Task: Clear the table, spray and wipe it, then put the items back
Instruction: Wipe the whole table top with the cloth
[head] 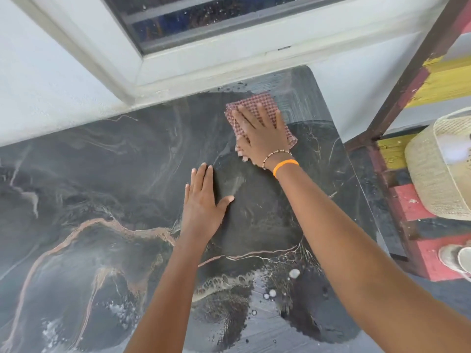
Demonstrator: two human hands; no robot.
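Observation:
A dark marble-patterned table with copper veins fills the view, bare of items. My right hand lies flat, fingers spread, pressing a folded red-and-white checked cloth onto the table's far right corner. Wet streaks and foam spots show around the cloth and near the front right. My left hand rests flat on the tabletop, palm down, fingers apart, holding nothing.
A white wall and window frame run along the table's far edge. To the right stands a red, yellow and dark painted wooden shelf with a woven beige basket on it. The table's right edge borders the shelf.

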